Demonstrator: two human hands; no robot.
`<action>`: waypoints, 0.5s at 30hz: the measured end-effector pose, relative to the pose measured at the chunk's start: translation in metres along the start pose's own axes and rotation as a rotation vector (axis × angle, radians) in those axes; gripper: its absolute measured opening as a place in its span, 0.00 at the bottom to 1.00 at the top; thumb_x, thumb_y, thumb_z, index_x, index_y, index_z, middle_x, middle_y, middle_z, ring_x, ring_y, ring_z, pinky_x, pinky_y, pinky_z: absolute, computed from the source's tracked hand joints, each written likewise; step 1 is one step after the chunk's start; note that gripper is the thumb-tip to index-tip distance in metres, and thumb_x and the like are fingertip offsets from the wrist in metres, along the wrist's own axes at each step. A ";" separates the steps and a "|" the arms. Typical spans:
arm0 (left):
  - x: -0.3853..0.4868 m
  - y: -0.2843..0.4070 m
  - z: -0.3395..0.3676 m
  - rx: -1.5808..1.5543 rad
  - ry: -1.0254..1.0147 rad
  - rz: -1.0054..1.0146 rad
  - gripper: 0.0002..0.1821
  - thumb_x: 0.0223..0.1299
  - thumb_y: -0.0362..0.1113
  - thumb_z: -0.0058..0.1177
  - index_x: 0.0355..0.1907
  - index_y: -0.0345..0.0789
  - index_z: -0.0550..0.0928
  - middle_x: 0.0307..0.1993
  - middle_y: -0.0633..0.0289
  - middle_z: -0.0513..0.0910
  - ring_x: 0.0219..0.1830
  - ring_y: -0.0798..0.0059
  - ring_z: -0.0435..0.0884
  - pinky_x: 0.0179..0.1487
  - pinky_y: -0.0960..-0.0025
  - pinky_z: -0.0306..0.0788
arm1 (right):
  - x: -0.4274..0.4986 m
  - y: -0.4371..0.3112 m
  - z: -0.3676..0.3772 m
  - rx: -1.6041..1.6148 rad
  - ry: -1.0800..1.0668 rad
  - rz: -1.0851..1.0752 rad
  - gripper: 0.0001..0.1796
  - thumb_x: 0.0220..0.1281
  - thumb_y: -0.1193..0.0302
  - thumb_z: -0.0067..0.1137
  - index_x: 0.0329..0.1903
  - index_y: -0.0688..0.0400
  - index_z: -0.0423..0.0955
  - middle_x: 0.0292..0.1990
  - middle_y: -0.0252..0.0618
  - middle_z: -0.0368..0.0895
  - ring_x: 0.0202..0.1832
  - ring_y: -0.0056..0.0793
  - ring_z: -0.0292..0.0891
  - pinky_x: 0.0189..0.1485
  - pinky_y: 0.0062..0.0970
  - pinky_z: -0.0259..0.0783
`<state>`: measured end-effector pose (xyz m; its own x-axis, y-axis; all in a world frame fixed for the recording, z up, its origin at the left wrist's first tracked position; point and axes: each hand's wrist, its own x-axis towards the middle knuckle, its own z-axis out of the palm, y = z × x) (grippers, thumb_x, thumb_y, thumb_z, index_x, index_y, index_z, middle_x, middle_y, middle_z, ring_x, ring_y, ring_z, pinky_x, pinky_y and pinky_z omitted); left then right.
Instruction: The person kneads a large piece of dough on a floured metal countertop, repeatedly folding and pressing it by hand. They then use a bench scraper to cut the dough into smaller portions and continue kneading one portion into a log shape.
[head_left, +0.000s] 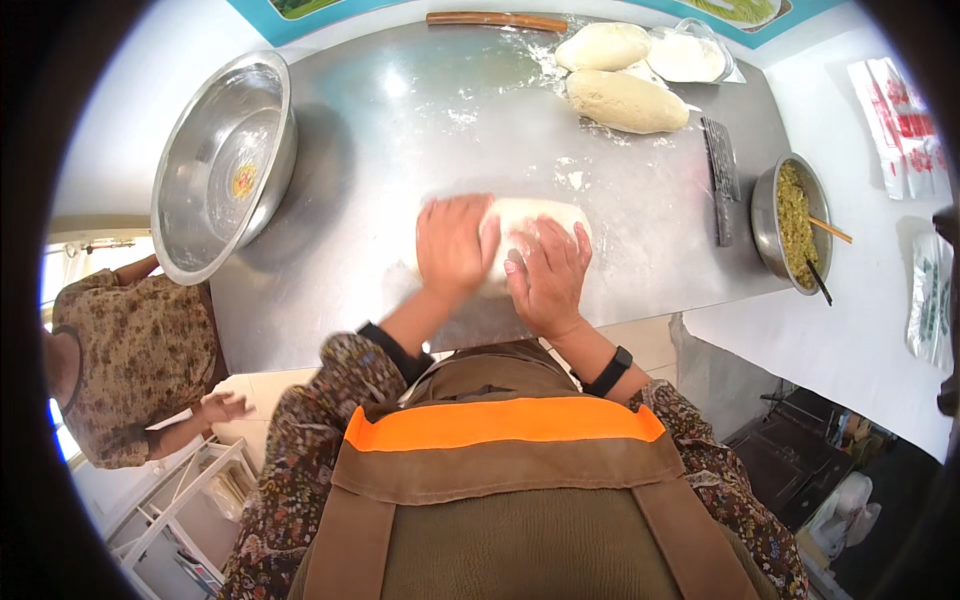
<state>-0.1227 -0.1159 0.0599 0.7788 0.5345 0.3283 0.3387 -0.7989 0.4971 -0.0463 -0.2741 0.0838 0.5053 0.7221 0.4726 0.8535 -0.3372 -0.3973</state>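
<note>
A lump of pale dough (534, 210) lies on the steel worktable (360, 225) straight before me, partly hidden under both hands. My left hand (454, 244) is blurred and clasps the dough's left end, palm down, the fingers bent over its far side. On the right part of the dough, my right hand (551, 266) presses with bent, spread fingers dusted with flour. Two smooth dough loaves, a nearer one (626, 101) and a farther one (604, 46), rest at the back right amid loose flour.
A large steel basin (225, 165) stands left. A wooden rolling pin (495, 21) lies along the back, near a clear container of flour (690, 56). At right are a dark ridged tool (721, 176) and a steel bowl of filling (795, 225) with sticks. A person (142, 360) is at far left.
</note>
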 end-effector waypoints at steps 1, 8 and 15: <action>-0.016 0.008 0.001 -0.004 0.074 0.025 0.24 0.68 0.47 0.44 0.58 0.39 0.83 0.55 0.57 0.83 0.57 0.58 0.79 0.69 0.48 0.59 | 0.002 0.002 0.004 -0.023 0.066 -0.052 0.19 0.62 0.62 0.57 0.55 0.49 0.81 0.60 0.37 0.76 0.66 0.40 0.68 0.75 0.53 0.45; 0.025 0.001 0.014 -0.015 0.224 0.040 0.22 0.63 0.44 0.46 0.57 0.41 0.83 0.57 0.60 0.81 0.61 0.60 0.76 0.72 0.48 0.55 | 0.043 0.045 0.044 -0.067 0.045 -0.028 0.22 0.64 0.56 0.52 0.58 0.48 0.81 0.61 0.36 0.78 0.66 0.40 0.68 0.72 0.49 0.51; 0.115 -0.054 0.066 0.013 0.326 -0.049 0.17 0.66 0.42 0.45 0.49 0.41 0.84 0.54 0.62 0.82 0.56 0.61 0.78 0.66 0.54 0.64 | 0.146 0.087 0.097 -0.028 0.020 0.012 0.15 0.65 0.62 0.54 0.51 0.52 0.80 0.53 0.38 0.80 0.58 0.44 0.72 0.64 0.49 0.59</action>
<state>-0.0166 -0.0291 0.0179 0.5523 0.6310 0.5449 0.3797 -0.7722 0.5094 0.0892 -0.1395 0.0416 0.5177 0.7057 0.4837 0.8504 -0.3625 -0.3813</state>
